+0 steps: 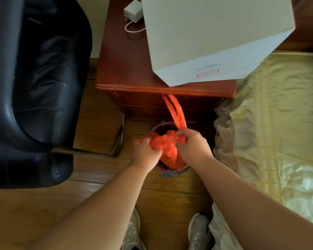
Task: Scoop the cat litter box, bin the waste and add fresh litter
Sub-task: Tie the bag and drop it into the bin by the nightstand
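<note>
A bunched red plastic bag (167, 147) hangs over a small round waste bin (163, 128) on the wooden floor, in front of a bedside cabinet. My left hand (145, 153) grips the bag's left side. My right hand (192, 145) grips its right side, where a long red handle strip (174, 109) stretches up toward the cabinet's edge. Most of the bin is hidden beneath the bag and my hands. No litter box or scoop is in view.
A dark red wooden cabinet (126, 69) stands behind the bin, carrying a large white paper bag (211, 33) and a white charger (133, 10). A black leather chair (34, 87) fills the left. A bed with a yellow cover (282, 123) lies right.
</note>
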`<state>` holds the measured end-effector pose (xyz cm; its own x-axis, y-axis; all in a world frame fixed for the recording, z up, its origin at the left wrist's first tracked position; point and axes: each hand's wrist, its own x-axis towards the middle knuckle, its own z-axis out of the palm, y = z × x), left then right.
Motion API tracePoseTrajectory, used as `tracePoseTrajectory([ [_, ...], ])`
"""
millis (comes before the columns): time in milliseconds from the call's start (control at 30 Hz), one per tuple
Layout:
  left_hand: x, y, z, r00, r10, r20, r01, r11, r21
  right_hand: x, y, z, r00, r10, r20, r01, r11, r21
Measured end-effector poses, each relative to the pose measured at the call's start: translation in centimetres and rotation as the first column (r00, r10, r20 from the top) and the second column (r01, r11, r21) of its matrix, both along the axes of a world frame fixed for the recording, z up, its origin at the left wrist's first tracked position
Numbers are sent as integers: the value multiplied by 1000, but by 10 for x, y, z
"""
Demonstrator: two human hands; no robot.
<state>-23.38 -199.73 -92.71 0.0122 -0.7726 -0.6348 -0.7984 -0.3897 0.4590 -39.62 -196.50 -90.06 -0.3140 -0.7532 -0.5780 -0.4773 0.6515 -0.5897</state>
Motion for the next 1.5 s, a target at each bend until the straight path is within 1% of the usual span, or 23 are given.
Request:
tracePoseTrajectory([
  [33, 0, 4, 1, 998, -41, -49, 41, 999, -8, -1, 1, -3, 1000, -8, 11, 7, 1000, 25],
  [100, 0, 12, -1, 983, -120, -137, 123, 992, 15, -3, 2, -7, 1000, 18, 23, -19, 999, 28],
  [200, -4, 15, 0, 954, -219, -206, 225, 974, 6, -3, 2, -8, 995, 97, -3, -97, 995, 36],
  [300, -10, 15, -1, 931, -198, -307, 209, 978, 4, -2, 6, -6, 993, 121, 6, -121, 990, 71],
  [333, -11, 15, -3, 929, -196, -313, 202, 979, -13, -1, 8, -4, 993, 115, 13, -116, 991, 72],
  [433, -12, 19, -10, 938, -261, -229, 235, 963, -136, 1, 15, -5, 998, 57, 14, -58, 998, 23],
  [500, -12, 22, -15, 919, -355, -170, 325, 928, -180, 3, 20, -9, 997, 54, -52, -55, 998, -24],
  [600, -12, 23, -30, 881, -461, -101, 447, 884, -140, 3, 23, -19, 986, 105, -131, -104, 995, 12],
  [767, -13, 19, -61, 883, -458, -102, 456, 889, -42, 1, 25, -44, 950, 308, -50, -300, 945, 128],
  [833, -14, 18, -76, 887, -453, -90, 453, 891, -22, -1, 24, -55, 938, 347, -10, -342, 928, 151],
  [967, -18, 13, -96, 874, -479, -82, 480, 877, -18, -1, 17, -77, 904, 427, -8, -416, 885, 207],
  [1067, -22, 7, -113, 837, -543, -61, 544, 839, -8, 6, 12, -94, 827, 560, -48, -530, 805, 266],
  [1133, -20, 8, -136, 829, -558, -39, 559, 829, 14, 10, 12, -109, 776, 628, -53, -586, 750, 305],
  [1200, -14, 9, -172, 833, -550, -52, 553, 832, 48, 11, 14, -124, 785, 618, -32, -582, 755, 302],
  [1233, -14, 9, -171, 833, -550, -56, 553, 830, 68, 12, 15, -125, 841, 541, 0, -518, 804, 291],
  [1300, -16, 9, -165, 853, -516, -82, 522, 848, 92, 10, 15, -125, 905, 423, 36, -419, 874, 246],
  [1367, -17, 8, -155, 865, -482, -141, 494, 867, 68, 5, 18, -126, 914, 405, 36, -401, 883, 243],
  [1500, -12, 10, -122, 895, -431, -119, 436, 900, 20, 6, 24, -108, 945, 327, 5, -317, 913, 258],
])
